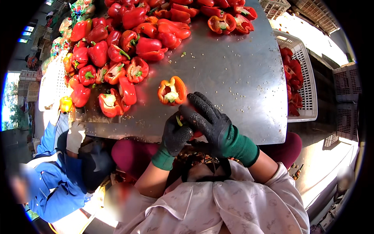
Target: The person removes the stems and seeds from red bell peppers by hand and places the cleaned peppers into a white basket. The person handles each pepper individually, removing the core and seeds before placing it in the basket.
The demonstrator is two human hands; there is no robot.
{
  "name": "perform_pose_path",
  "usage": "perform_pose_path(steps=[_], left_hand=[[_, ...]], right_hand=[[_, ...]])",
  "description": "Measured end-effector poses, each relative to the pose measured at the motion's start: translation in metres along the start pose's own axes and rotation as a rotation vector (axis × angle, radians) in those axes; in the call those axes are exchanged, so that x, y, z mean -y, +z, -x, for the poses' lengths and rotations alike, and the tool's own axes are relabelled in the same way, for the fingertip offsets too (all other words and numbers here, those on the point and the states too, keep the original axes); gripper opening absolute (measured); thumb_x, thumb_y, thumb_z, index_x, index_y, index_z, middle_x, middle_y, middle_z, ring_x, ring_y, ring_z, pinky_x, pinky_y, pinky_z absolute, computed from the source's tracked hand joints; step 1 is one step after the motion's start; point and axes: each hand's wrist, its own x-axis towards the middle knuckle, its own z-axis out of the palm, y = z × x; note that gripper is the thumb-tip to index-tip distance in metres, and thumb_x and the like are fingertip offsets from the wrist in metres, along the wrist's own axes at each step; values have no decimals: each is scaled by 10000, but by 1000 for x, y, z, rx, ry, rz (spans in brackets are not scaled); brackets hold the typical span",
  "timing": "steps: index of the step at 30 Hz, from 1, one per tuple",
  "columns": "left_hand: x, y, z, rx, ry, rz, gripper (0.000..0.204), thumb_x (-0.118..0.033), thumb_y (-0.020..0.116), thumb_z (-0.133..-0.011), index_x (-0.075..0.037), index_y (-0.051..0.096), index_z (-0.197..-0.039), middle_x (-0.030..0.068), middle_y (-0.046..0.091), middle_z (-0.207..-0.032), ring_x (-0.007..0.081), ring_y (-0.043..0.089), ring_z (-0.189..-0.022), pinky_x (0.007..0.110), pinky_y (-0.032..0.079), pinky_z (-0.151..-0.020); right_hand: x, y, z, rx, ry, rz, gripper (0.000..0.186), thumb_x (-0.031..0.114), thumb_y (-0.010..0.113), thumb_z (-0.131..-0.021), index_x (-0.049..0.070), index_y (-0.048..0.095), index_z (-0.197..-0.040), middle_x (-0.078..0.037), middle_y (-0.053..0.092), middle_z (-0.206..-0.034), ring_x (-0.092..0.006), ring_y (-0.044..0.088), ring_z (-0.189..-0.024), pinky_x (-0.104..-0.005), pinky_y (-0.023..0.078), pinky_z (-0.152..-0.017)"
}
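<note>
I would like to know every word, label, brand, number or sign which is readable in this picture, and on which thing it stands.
No text can be read.
Right glove: small dark mark near the green cuff, too small to read.
Colourful bags, upper left: patterned, too blurred to tell any words.
Shirt: faint pattern, no readable words.
Red peppers and table: no writing seen.

Free tabletop [249, 84] right; pepper pile [134, 18] blocks left, halved pepper [180, 88] ahead.
</note>
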Motion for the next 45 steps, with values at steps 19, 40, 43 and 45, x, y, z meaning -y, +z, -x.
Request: perform_pose_path(steps=[19,40,43,45], left_hand=[[15,12,44,215,85,-343,266,-30,559,-846,15,648,-1093,109,700,-925,189,665,-814,308,516,-724],[-56,-14,78,549,-134,-1716,512,-334,669,-862,-124,570,-1318,192,662,-1129,387,649,-940,473,541,-780],[-57,-22,54,260,7,-1412,536,-274,687,-851,-111,540,-1341,183,637,-1189,383,650,-940,473,539,-784],[-45,-21,22,92,349,-1591,518,-190,685,-850,-73,541,-1334,177,630,-1201,367,641,-1002,473,529,-846]], right_hand=[[-9,1,48,104,14,-422,548,78,824,-650,101,675,-1177,-149,648,-1193,-338,623,-1128,-411,494,-977],[-16,12,79,-288,682,-1784,681,336,572,-941,35,334,-1504,-162,512,-1393,-308,526,-1252,-428,411,-1062],[-20,10,81,-261,565,-1424,669,351,544,-932,31,353,-1488,-160,514,-1377,-313,530,-1240,-424,441,-1017],[-32,13,84,-330,597,-1500,666,345,565,-910,22,384,-1463,-157,550,-1318,-301,554,-1195,-413,467,-973]])
